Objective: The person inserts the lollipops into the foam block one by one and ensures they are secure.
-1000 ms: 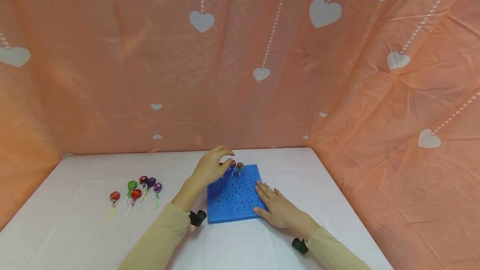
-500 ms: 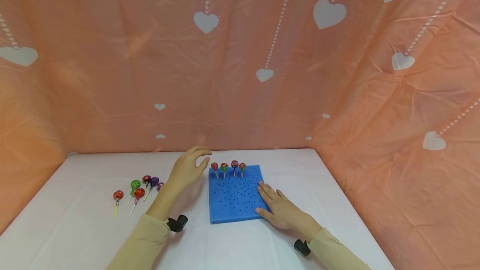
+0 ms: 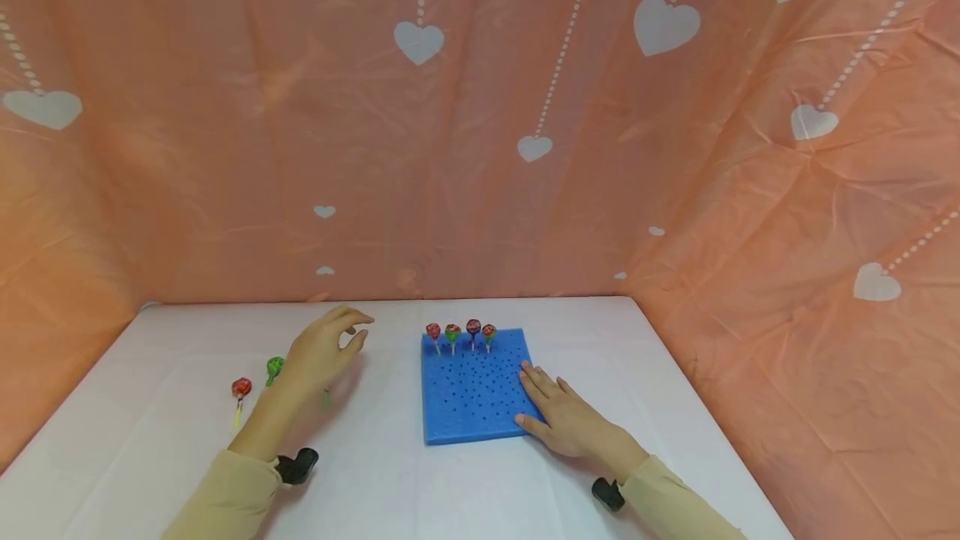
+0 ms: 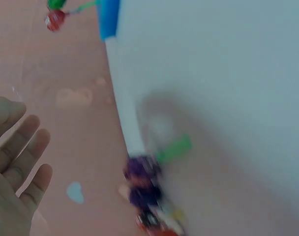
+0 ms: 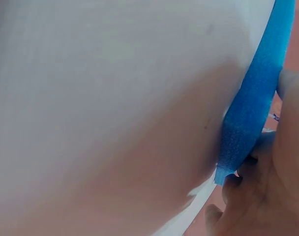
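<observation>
Left hand [image 3: 322, 354] hung above the table [image 3: 375, 482], left of the blue foam board's [image 3: 472, 394] left edge; fingers loosely parted, holding nothing. Right hand [image 3: 564, 417] lay with fingers extended across the board's right edge by its near corner. Four lollipops [image 3: 473, 327] stood in a row along its far edge, from the far left corner. Toward the table's left edge lay a red lollipop [image 3: 241, 388] and a green lollipop [image 3: 274, 367], the latter partly behind the left arm.

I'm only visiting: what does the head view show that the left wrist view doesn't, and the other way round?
Only the head view: the right hand resting on the blue board, and both sleeves.
Only the left wrist view: blurred purple lollipop heads, out of sight in the head view.
Both: the left hand, some of the blue board, and a red lollipop stuck in it.
</observation>
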Demonstrator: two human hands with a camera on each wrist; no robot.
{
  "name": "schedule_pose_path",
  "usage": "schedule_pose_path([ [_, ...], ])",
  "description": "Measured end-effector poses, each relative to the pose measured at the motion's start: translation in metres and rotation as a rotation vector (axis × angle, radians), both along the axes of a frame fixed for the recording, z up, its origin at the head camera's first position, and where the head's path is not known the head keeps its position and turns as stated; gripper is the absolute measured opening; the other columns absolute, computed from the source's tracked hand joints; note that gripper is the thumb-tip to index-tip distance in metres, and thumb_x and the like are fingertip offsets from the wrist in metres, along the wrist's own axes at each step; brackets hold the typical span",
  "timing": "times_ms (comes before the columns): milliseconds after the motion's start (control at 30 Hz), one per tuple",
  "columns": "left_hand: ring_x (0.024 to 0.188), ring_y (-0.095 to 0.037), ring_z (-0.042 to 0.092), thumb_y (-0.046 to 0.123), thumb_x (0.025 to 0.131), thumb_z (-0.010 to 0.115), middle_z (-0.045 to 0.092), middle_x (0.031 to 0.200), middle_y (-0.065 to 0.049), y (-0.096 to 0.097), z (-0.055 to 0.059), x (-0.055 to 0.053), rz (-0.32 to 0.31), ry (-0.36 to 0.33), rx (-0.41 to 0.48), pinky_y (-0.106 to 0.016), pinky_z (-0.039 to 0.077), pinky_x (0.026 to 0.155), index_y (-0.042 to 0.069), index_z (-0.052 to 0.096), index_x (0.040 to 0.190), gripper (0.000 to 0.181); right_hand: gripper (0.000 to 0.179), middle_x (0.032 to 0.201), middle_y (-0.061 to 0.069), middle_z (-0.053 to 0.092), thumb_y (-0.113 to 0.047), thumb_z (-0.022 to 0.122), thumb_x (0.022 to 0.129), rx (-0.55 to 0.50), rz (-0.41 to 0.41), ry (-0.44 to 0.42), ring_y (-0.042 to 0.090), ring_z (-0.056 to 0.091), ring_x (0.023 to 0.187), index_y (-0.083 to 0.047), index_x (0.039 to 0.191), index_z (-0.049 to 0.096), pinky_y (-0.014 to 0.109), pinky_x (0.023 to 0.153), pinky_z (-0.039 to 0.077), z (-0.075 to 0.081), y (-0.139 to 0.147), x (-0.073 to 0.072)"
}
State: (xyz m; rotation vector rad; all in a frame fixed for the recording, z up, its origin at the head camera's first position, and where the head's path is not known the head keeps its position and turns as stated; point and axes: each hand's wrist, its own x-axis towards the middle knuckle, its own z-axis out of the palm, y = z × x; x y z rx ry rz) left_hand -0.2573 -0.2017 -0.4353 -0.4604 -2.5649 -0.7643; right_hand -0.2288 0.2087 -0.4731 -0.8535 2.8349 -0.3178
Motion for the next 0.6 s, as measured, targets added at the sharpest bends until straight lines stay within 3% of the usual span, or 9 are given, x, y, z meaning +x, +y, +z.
schedule_pose_path([
  [300,0.087,-0.02,0.07,0.009,0.097,0.069,0.07,0.117,-0.009,-0.04,-0.002,0.014,-0.007,-0.134,-0.059,-0.045,0.057,0.068,0.006,0.073,0.123,0.026,0.078,0.173,0.014,0.013,-0.054,0.042,0.109,0.015,-0.008,-0.002,0.035,0.016,0.158,-0.001,0.164,0.022,0.06,0.125,0.019,-0.001,0.001,-0.001],
  [600,0.084,-0.02,0.064,0.003,0.091,0.074,0.07,0.1,-0.007,-0.055,-0.011,0.018,-0.048,-0.179,-0.194,-0.048,0.058,0.072,0.001,0.073,0.116,0.026,0.078,0.173,0.015,0.013,-0.053,0.043,0.109,-0.007,-0.005,-0.01,0.036,0.016,0.158,-0.001,0.163,0.023,0.06,0.125,0.019,-0.001,0.0,-0.001],
])
